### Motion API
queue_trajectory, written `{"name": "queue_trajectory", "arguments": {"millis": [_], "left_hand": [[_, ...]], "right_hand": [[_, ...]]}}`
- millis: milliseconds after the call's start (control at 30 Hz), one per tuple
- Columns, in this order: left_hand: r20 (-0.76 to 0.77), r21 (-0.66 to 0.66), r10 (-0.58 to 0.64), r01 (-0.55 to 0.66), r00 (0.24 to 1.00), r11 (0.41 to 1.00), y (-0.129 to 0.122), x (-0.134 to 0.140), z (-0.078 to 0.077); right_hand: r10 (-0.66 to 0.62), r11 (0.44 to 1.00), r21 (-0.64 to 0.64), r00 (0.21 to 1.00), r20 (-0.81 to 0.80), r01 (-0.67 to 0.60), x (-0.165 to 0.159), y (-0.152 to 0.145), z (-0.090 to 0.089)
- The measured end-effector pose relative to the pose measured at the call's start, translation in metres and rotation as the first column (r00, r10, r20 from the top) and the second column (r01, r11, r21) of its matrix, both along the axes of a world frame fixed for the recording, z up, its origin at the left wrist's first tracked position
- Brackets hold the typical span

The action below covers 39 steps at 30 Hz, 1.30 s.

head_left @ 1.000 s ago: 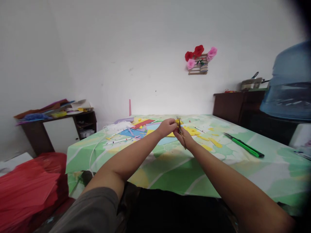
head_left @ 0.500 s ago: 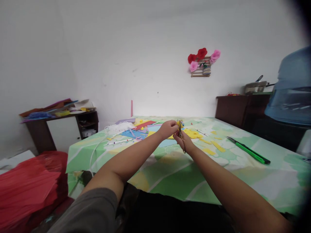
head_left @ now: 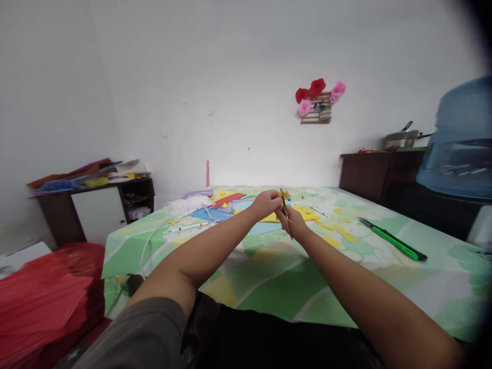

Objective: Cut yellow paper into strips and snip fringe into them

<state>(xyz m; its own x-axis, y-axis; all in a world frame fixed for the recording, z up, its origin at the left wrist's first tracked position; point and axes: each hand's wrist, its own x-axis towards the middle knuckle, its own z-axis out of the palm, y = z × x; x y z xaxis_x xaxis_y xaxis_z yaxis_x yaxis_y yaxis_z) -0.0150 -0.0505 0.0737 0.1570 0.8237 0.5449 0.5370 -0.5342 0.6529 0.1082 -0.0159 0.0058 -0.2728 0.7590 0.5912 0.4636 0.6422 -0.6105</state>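
Above the cloth-covered bench point(head_left: 246, 274), between its near and far edges, the left hand point(head_left: 266, 204) pinches and the right hand point(head_left: 293, 222) grips: the right holds the scissors point(head_left: 285, 208), tips toward the far edge; the left, apparently, the small fringed yellow piece point(head_left: 286, 195) beside the blades. Short snips, fingertips clear of the blades, should keep cuts even.

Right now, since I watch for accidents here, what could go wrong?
The scissors in the right hand might nick the left hand, which is right beside the blades. The green cutter lies on the tablecloth to the right, where a wide arm swing could brush it. The white cord hanging over the tablecloth's edge may snag.
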Motion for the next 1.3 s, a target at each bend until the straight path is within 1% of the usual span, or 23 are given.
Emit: {"name": "queue_trajectory", "arguments": {"millis": [100,200,467,633,867,1100,1300], "left_hand": [[0.010,-0.014,-0.025,0.026,1.000,1.000,-0.001,0.002,0.004],[0.040,-0.041,-0.047,0.048,0.998,0.998,-0.002,0.004,0.005],[0.161,-0.152,-0.093,0.118,0.982,0.981,-0.003,0.011,-0.001],[0.230,-0.198,-0.105,0.152,0.967,0.968,-0.004,0.016,-0.002],[0.277,-0.218,-0.105,0.169,0.955,0.961,-0.008,0.017,0.000],[0.282,-0.244,-0.121,0.193,0.952,0.950,-0.008,0.020,-0.005],[0.283,-0.266,-0.115,0.193,0.952,0.944,-0.008,0.023,-0.005]], "right_hand": [[0.004,1.000,0.004,1.000,-0.027,-0.004,0.000,0.003,0.000],[0.038,0.999,0.017,0.998,-0.050,-0.037,0.001,0.007,-0.003],[0.169,0.985,0.057,0.981,-0.094,-0.164,0.007,0.014,-0.012],[0.198,0.979,0.061,0.975,-0.102,-0.193,0.010,0.010,-0.014],[0.193,0.980,0.074,0.978,-0.081,-0.187,0.013,0.006,-0.015],[0.127,0.988,0.096,0.989,-0.071,-0.120,0.015,0.000,-0.021],[0.088,0.990,0.115,0.994,-0.069,-0.080,0.019,-0.009,-0.015]]}}
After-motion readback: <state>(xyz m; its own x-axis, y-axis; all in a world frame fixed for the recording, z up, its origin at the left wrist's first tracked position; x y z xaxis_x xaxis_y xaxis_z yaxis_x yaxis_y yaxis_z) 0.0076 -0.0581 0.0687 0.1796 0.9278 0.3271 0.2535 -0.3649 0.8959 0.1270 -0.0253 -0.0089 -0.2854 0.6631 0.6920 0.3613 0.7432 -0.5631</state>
